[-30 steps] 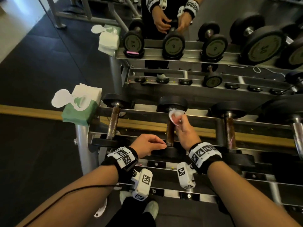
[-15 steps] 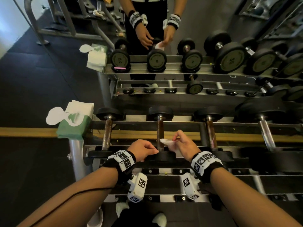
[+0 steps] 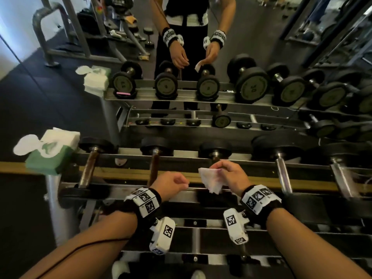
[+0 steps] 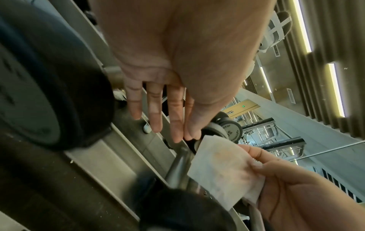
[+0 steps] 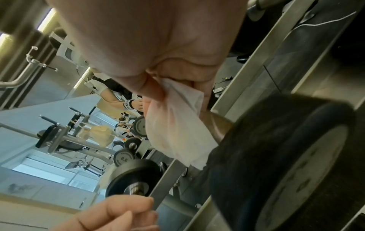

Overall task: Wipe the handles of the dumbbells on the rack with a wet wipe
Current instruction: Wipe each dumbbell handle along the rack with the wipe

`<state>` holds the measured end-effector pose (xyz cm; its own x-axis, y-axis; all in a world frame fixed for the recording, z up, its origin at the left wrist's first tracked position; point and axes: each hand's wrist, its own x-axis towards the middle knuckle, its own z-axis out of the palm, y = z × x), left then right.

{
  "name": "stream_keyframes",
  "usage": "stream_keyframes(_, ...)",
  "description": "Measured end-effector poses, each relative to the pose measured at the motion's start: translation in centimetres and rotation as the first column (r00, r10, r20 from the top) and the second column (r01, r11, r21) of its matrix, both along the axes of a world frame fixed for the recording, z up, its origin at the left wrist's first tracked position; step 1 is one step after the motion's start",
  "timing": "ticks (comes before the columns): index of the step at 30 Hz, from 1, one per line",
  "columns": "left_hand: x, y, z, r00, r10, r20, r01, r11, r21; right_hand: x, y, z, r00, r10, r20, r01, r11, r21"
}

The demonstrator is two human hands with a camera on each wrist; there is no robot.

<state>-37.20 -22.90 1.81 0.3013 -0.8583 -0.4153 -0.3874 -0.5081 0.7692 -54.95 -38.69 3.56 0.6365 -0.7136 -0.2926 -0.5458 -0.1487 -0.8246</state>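
Observation:
Several black-headed dumbbells lie in a row on the rack's top shelf (image 3: 181,157). My right hand (image 3: 223,170) pinches a crumpled white wet wipe (image 3: 209,181) over the third dumbbell's handle (image 3: 215,155), most of which the hand hides. In the right wrist view the wipe (image 5: 177,129) hangs from thumb and fingers beside that handle (image 5: 217,126) and its near head (image 5: 276,156). My left hand (image 3: 181,183) holds nothing and hovers between the second handle (image 3: 154,168) and the wipe. Its fingers (image 4: 154,112) are straight and relaxed, just left of the wipe (image 4: 223,171).
A green pack of wipes (image 3: 50,156) with its flap open sits on the rack's left end. Chrome-handled heavier dumbbells (image 3: 283,174) lie to the right. A mirror behind shows the rack and a person (image 3: 181,37). Lower shelves with empty cradles (image 3: 193,224) are below my wrists.
My right hand has come off the second dumbbell's handle and moved right with the wipe to the third. My left hand has let go of the second dumbbell's near head and opened.

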Motion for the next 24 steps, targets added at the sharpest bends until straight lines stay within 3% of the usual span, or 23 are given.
stream_keyframes(8,-8.0,-3.6,-1.1,0.987,0.083,-0.139,-0.094,0.993,-0.075,-5.7,-6.1,-1.1,0.976,-0.18,0.119,0.162,0.976,0.148)
stream_keyframes(13,-9.3,-4.2,-2.0,0.993,0.056,-0.105,-0.053,0.998,0.027,-6.7,-8.5,-2.1,0.958,-0.248,0.145,0.227,0.963,0.143)
stream_keyframes(17,-9.4,-4.1,-3.1,0.989,0.068,-0.131,-0.064,0.997,0.033,-5.8,-9.1,-3.8,0.97,-0.192,0.148,0.196,0.98,-0.015)
stream_keyframes(24,-9.0,-4.2,-4.3,0.976,0.105,-0.193,-0.106,0.994,0.003,-2.5,-7.1,-6.2,0.969,-0.149,0.199,0.143,0.989,0.046)
